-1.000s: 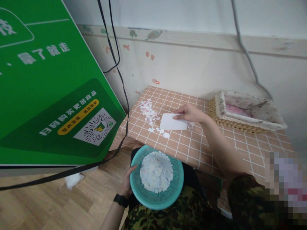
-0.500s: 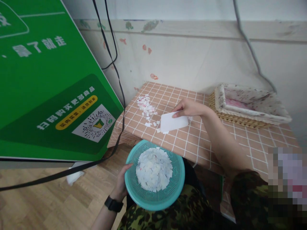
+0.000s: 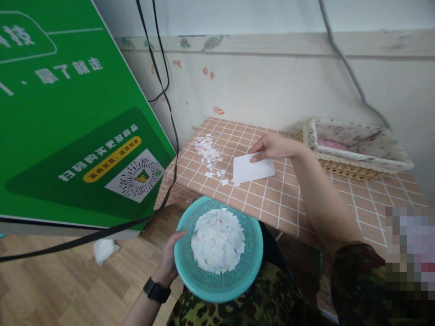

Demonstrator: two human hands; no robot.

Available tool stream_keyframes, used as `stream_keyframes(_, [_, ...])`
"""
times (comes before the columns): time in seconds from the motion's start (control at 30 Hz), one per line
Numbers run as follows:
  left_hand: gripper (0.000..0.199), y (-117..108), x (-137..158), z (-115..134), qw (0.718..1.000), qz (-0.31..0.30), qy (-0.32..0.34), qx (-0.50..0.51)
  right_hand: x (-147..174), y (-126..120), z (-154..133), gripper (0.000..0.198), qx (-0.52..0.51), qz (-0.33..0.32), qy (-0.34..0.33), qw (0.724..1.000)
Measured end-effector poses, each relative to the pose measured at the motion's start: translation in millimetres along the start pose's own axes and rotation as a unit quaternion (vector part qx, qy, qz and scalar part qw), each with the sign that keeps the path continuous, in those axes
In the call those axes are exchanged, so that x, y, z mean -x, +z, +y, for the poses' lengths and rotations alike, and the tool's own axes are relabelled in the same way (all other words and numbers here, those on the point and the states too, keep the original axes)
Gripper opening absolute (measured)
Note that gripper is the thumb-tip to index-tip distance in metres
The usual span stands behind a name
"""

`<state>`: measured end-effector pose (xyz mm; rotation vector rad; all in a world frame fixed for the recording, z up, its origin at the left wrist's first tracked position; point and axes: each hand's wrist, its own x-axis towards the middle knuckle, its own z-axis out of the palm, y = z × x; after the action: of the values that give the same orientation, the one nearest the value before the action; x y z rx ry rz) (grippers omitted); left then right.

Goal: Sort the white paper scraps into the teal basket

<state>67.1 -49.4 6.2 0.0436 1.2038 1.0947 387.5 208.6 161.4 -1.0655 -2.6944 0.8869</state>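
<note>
Card (image 3: 254, 170) shifted rt, pinched in R hand (image 3: 273, 147).

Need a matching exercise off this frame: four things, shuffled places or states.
Things
1. teal basket
2. white card
3. wicker basket
4. black watch

Places or states
A. cloth-lined, on the table near the wall
B. on the left wrist
C. heaped with paper scraps, left hand at its rim
D. held in the right hand

Pairs: 1-C, 2-D, 3-A, 4-B
</note>
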Motion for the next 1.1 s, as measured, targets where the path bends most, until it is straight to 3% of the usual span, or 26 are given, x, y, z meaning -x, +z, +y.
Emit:
stream_keyframes(0.17, [0.017,2.6,2.4,-1.5,1.0,0.003,-0.002,-0.004,3.2,-3.5,5.0,0.032,0.037,0.049,0.025,0.998])
stream_keyframes(0.37, [0.015,4.7,3.7,-3.4,1.0,0.008,-0.001,0.004,16.0,7.8,-4.2,0.028,0.046,0.002,0.001,0.999])
stream_keyframes(0.43, [0.015,4.7,4.4,-4.5,1.0,0.0,-0.002,0.005,29.7,15.8,-13.3,0.027,0.054,0.017,0.006,0.998])
stream_keyframes(0.53, [0.014,6.2,6.8,-5.1,1.0,-0.011,0.001,0.009,53.7,37.2,-33.2,0.024,0.115,0.092,0.03,0.989])
stream_keyframes(0.67, [0.014,11.9,11.5,-1.3,0.999,-0.029,0.003,0.019,79.0,81.8,-65.1,0.026,0.217,0.193,0.071,0.954])
stream_keyframes(0.83, [0.013,17.7,15.3,6.0,0.999,-0.043,0.009,0.019,93.7,127.2,-101.9,0.029,0.261,0.169,0.03,0.95])
stream_keyframes(0.97, [0.013,20.4,15.7,9.2,0.998,-0.054,0.018,0.019,92.3,129.1,-110.4,0.029,0.23,0.177,-0.003,0.957])
stream_keyframes(1.1, [0.012,22.8,15.2,12.7,0.998,-0.056,0.028,0.024,73.9,114.7,-95.1,0.028,0.257,0.225,0.059,0.938])
